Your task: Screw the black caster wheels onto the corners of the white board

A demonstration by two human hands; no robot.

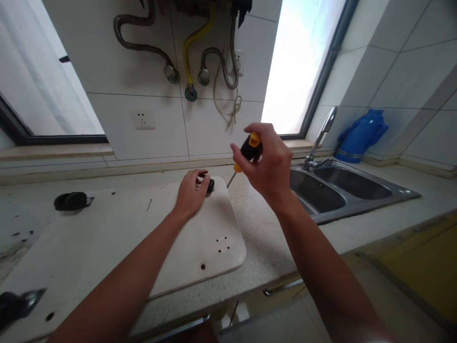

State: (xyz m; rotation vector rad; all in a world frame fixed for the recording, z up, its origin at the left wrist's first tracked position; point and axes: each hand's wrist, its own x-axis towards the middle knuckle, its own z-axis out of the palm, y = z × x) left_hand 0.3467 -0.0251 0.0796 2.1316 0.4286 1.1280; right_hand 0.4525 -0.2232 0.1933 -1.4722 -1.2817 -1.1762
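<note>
From the head camera we look down on a pale stone desk [257, 224] with a white board [107, 238] lying flat across its left part. Our left hand [191, 193] rests on the far right corner of that board, its fingers [202, 183] curled together over a small black wheel [210, 186] — the wheel sits right at the board's edge, and the hand covers most of it. Our right hand [269, 164] hangs above the desk, just to the right of the wheel, with its fingers clamped around the black and yellow handle of a screwdriver [246, 152]. The thin shaft slants down and to the left, its tip close to the wheel; we cannot tell whether it touches anything.

A second black wheel [71, 201] lies at the board's far left corner, well apart from both hands. To the right — set into the desk — is a steel double sink [342, 188] with a tap [321, 136], and a blue jug [360, 136] stands beyond it by the tiled wall.
</note>
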